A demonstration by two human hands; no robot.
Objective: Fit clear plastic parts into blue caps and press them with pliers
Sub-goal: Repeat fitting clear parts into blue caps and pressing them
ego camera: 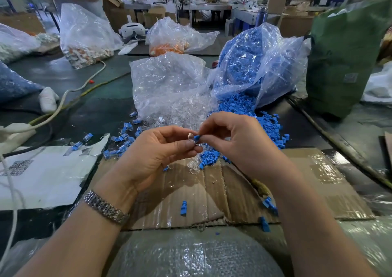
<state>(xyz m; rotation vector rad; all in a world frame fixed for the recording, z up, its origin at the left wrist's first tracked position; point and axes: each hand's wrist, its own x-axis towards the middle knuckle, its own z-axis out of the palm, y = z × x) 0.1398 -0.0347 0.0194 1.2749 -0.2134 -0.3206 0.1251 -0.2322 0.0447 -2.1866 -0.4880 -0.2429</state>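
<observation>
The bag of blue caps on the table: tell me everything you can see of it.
The bag of blue caps is a large, thin, crumpled clear plastic bag, glossy with reflections, packed with small blue plastic caps. It lies tipped on the dark table, its open mouth toward the person, and caps have spilled from it in a loose heap reaching the cardboard sheet. Its left side presses against the bag of clear parts; a green sack stands just to its right. Neither hand touches it.

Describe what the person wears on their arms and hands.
Both forearms are bare, with no sleeves in view and no gloves. The left wrist carries a silver metal link watch band. The left hand and right hand show no rings that I can make out.
</observation>
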